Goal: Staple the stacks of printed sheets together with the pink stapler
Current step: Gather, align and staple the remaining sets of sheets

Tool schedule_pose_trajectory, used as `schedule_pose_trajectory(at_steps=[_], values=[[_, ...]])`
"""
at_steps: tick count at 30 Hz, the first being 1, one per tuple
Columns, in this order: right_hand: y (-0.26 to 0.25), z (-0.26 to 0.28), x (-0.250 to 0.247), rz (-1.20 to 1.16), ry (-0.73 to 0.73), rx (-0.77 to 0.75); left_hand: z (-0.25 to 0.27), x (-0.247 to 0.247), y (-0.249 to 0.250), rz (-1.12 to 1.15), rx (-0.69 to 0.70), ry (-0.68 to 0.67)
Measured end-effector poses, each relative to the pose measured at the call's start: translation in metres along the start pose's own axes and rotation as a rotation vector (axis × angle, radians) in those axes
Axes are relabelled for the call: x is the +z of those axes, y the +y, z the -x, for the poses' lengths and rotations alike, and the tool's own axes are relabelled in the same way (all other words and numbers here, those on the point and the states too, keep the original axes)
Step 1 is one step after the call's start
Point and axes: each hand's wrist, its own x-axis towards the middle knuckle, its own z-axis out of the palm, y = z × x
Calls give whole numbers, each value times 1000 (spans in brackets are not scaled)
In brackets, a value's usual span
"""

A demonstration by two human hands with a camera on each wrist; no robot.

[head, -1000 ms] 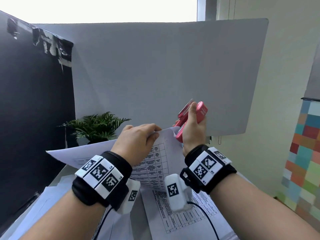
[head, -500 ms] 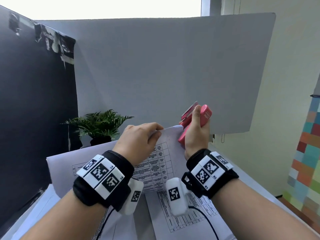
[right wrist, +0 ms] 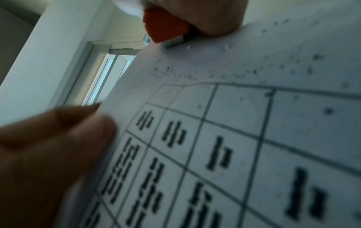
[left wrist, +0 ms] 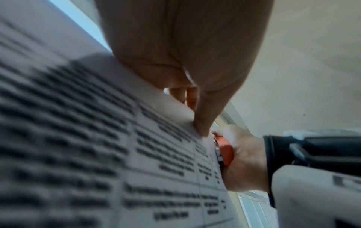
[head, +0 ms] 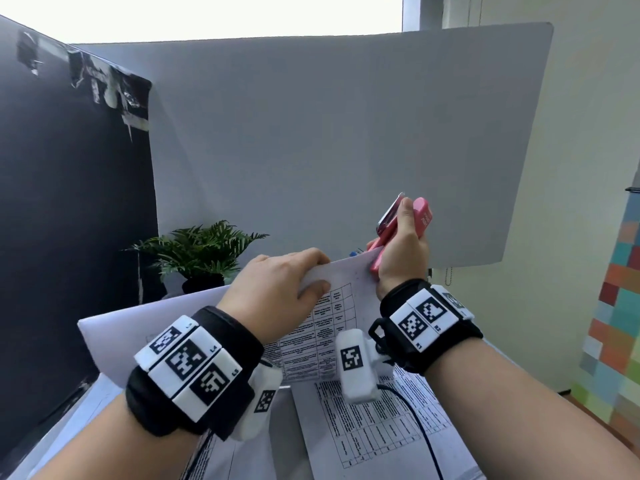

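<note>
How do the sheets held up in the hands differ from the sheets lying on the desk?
The held sheets are raised and tilted, pinched at the top edge by the left hand, with the pink stapler in the right hand at their corner. The desk sheets lie flat, untouched. Both carry printed tables.

Stapler (head: 388,233) at the lifted stack's (head: 332,327) right corner — plant (head: 197,251) behind-left, more sheets (head: 381,441) beneath.

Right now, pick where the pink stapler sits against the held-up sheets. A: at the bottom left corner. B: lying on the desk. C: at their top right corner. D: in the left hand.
C: the right hand holds the pink stapler at the top right corner of the printed sheets.
</note>
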Motion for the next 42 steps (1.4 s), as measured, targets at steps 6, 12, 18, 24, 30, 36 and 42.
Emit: schedule_pose_trajectory(at_steps=[6,12,18,24,30,36,42], values=[[-15,-5,-8,79,-122,-174,7,-18,-22,-66,-152,-9],[-38,-1,-38,40,-59,-279,7,-32,-42,161,-231,272],[-39,15,-64,271,-566,71,7,-38,-32,425,-279,609],[-30,19,-74,329,-777,302,4,-28,-39,672,-412,545],[-21,-8,-85,431,-571,452,13,-8,-85,305,-491,10],[2,-28,-115,866,-504,673,32,41,-139,-145,-528,-482],[19,-40,-133,1180,-477,722,42,82,-159,-343,-465,-856]])
